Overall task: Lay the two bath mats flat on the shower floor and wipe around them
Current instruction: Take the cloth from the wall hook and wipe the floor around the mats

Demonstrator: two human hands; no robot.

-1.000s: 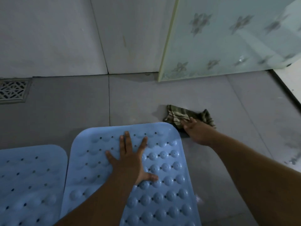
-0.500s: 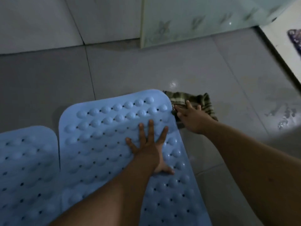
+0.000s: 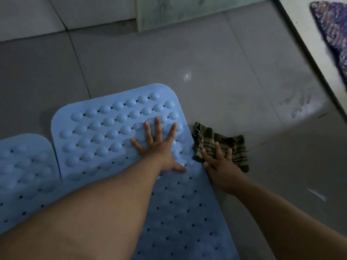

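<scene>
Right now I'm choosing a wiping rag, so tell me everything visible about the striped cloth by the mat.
The crumpled green-and-tan striped cloth looks like thin woven fabric, bunched flat on the grey tiled floor. It touches the right edge of the blue bumpy rubber mat. The right hand presses it with straight fingers.

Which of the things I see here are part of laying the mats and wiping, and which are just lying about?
Part of the job:
right-hand blue mat, pressed flat by the left hand
left-hand blue mat
striped cloth, under the right hand
grey floor tiles

Just lying about:
purple rug beyond the threshold
patterned panel at the top
</scene>
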